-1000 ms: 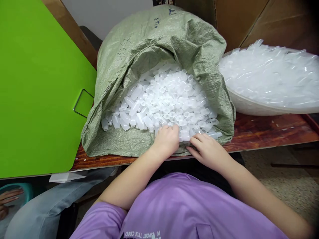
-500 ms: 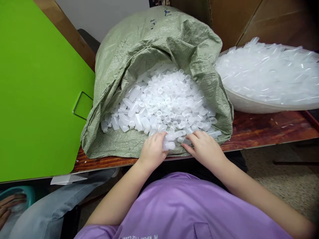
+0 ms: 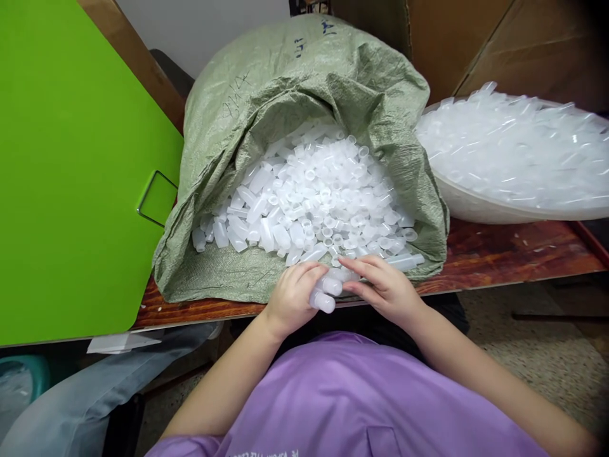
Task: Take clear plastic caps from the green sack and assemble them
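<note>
Several short, translucent white plastic tubes (image 3: 325,302) with rounded ends are gripped in my left hand (image 3: 294,295), just over the front lip of the sack. My right hand (image 3: 385,289) comes in from the other side, thumb and fingers around another tube (image 3: 343,274) beside that bunch. Behind both hands, a heap of the same tubes (image 3: 304,197) spills from the mouth of a green woven sack (image 3: 266,82) lying on its side. Some of the held tubes are partly hidden by my fingers.
At the right, a wide pale basin (image 3: 495,209) is heaped with similar tubes. A bright green panel (image 3: 80,178) with a metal loop stands left of the sack on the wooden table (image 3: 514,247). Another person's jeans-clad leg (image 3: 90,393) and a teal tub (image 3: 40,374) are lower left.
My left hand has drawn its tubes slightly down towards me, off the heap. My right hand has moved closer to them. The other person's hand has left the teal tub's area.
</note>
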A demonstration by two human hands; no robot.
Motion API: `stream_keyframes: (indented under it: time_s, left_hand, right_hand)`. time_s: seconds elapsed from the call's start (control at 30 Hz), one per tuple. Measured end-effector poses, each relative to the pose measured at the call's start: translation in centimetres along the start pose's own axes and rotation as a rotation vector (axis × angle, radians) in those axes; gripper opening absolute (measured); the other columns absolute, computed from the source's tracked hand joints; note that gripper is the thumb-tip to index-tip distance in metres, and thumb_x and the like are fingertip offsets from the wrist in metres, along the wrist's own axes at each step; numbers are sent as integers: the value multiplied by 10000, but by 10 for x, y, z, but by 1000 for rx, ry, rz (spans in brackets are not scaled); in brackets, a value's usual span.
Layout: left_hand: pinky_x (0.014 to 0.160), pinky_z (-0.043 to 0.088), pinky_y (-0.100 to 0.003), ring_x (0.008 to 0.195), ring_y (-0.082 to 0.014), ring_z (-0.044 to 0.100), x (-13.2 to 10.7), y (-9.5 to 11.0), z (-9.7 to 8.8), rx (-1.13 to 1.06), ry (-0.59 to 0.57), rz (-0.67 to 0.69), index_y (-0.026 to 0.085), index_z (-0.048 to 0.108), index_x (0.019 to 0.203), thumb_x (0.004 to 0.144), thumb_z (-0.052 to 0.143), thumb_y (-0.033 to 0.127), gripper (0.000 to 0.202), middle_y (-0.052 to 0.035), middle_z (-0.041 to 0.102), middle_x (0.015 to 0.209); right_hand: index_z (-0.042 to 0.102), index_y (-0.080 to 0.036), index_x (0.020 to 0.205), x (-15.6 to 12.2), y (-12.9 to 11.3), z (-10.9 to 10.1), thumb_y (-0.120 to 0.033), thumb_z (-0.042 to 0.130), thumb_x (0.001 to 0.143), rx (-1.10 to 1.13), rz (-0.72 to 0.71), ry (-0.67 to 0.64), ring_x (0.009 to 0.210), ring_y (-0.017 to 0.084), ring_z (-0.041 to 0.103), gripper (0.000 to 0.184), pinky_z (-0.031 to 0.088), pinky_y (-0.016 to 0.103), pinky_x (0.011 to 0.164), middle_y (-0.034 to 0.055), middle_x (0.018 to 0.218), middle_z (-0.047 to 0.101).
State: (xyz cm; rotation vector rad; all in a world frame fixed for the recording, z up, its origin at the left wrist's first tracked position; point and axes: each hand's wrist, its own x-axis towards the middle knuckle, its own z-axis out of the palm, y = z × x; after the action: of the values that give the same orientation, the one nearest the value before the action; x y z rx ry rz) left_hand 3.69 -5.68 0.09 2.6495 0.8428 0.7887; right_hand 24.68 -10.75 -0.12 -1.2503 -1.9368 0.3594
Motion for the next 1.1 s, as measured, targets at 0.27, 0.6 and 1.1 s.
stream_keyframes:
  time_s: [0.27, 0.6, 1.1]
  left_hand:
    - [870, 507, -356, 1001, -214, 624, -13, -1, -5, -99, -102, 116, 151, 534, 1139, 862, 522, 196, 281, -110, 665, 1067]
    - [862, 501, -378, 1003, -225, 615, -21, -2, 7, -156, -97, 56, 143, 524, 1053, 821, 545, 157, 233, -119, 658, 1076]
    - [831, 502, -377, 980, -225, 623, -29, -5, 14, -188, -23, 77, 155, 531, 989, 853, 547, 216, 150, -124, 654, 1075]
  right_hand:
    - [585, -209, 1162, -17, -3, -9, -235, 484, 909, -11, -26, -254, 941, 146, 650, 274, 535, 270, 801, 69, 1043, 682]
    - [605, -179, 1058, -22, -17, -5, -407, 419, 923, -100, 235, -228, 777, 166, 647, 324, 521, 285, 662, 73, 911, 682]
    - [599, -182, 975, -29, -13, -3, -410, 451, 911, -87, 304, -247, 671, 150, 635, 280, 523, 274, 604, 47, 808, 672]
